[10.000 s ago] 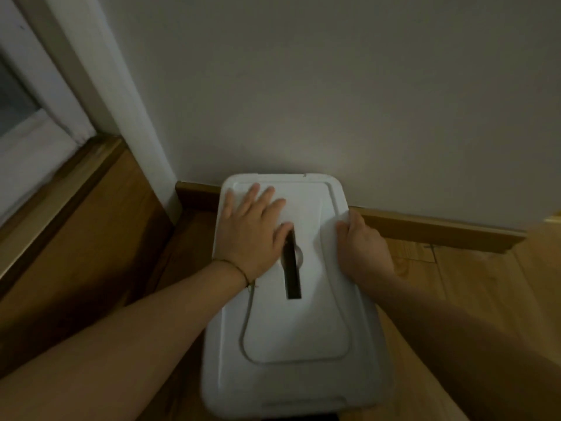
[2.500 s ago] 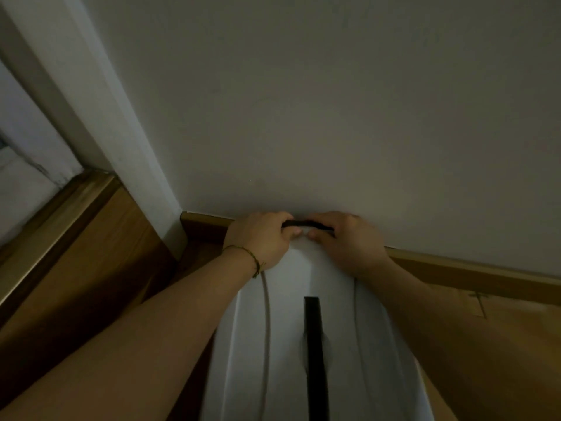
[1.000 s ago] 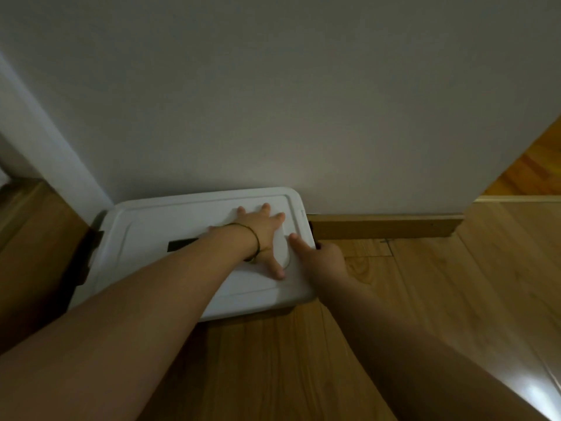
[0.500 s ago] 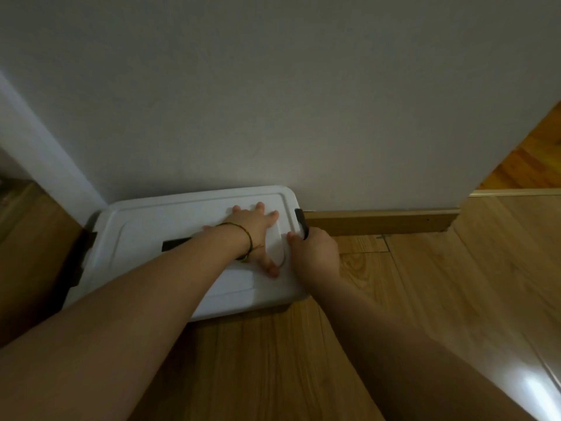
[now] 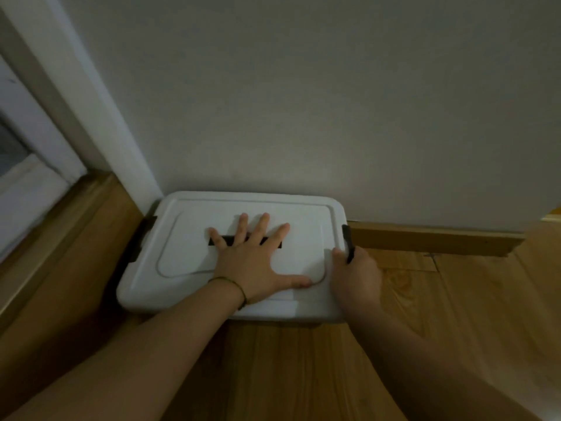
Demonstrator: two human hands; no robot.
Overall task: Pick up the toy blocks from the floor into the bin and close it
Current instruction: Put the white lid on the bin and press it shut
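Left hand (image 5: 253,262) flat on bin lid (image 5: 194,253), fingers spread wide over black handle (image 5: 226,240). Right hand (image 5: 356,276) curled around black latch (image 5: 348,241) at lid's right end. Bin on floor (image 5: 303,369), against wall (image 5: 303,101).

white bin lid (image 5: 188,253), black latches (image 5: 348,243), brown floor (image 5: 303,369)

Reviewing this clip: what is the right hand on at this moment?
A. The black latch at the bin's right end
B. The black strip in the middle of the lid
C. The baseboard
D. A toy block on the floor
A. The right hand curls at the right end of the white bin, fingers at the black latch, while the left hand lies flat on the lid.
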